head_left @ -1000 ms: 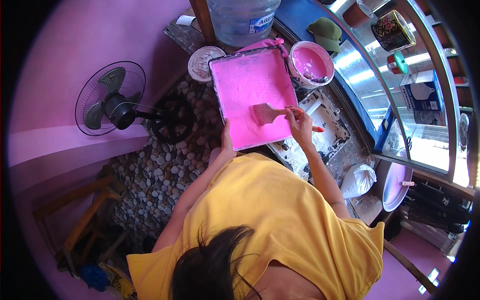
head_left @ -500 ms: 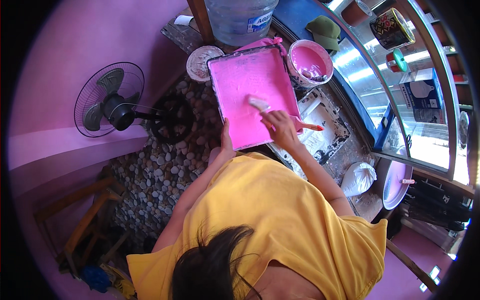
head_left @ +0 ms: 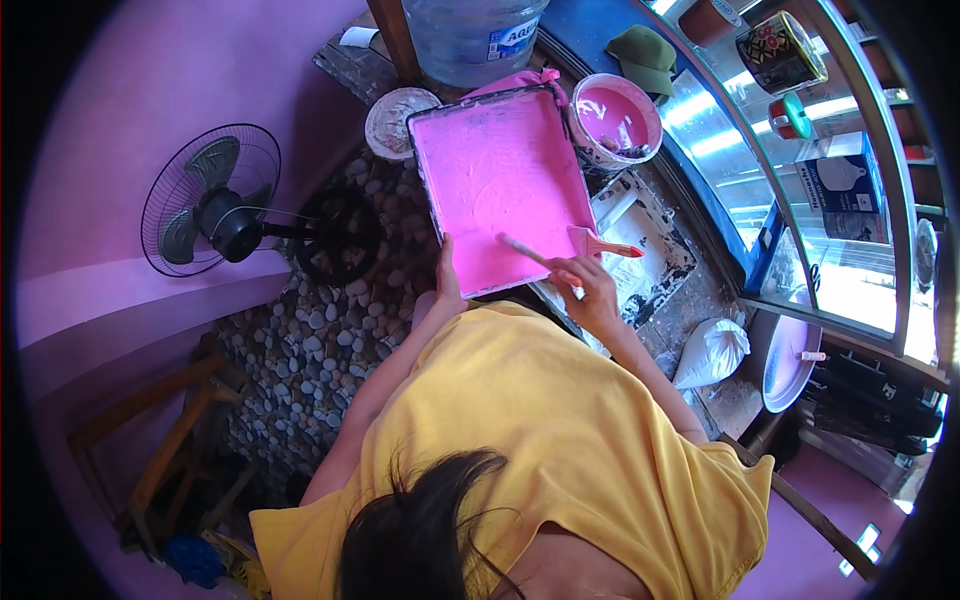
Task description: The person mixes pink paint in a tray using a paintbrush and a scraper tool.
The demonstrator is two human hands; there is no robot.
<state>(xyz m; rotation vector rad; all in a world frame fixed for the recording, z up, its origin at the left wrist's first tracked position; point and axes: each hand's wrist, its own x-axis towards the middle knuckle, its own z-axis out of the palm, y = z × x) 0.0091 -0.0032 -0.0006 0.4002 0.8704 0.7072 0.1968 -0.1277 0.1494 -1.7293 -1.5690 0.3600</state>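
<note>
A black-rimmed paint tray (head_left: 500,150), coated inside with pink paint, tilts in front of me. My left hand (head_left: 449,268) grips its left edge near the lower corner. Over the tray's lower right part, my right hand (head_left: 588,288) pinches a slim, flat pale stick (head_left: 522,247) whose far end points into the pink paint. Its exact kind is not clear. Just above my right fingers, a paintbrush (head_left: 607,246) with a red-tipped handle lies across the tray's right edge.
A pail of pink paint (head_left: 648,110) and a white-smeared lid (head_left: 388,125) flank the tray's far end. Beside it lies a white-stained tray (head_left: 655,245). A water jug (head_left: 455,45) stands behind, a fan (head_left: 228,222) at left, a glass case (head_left: 770,180) at right.
My right hand has drawn the pale stick back toward me and slightly right, and turned it, so its narrow side shows. My left hand still holds the tray.
</note>
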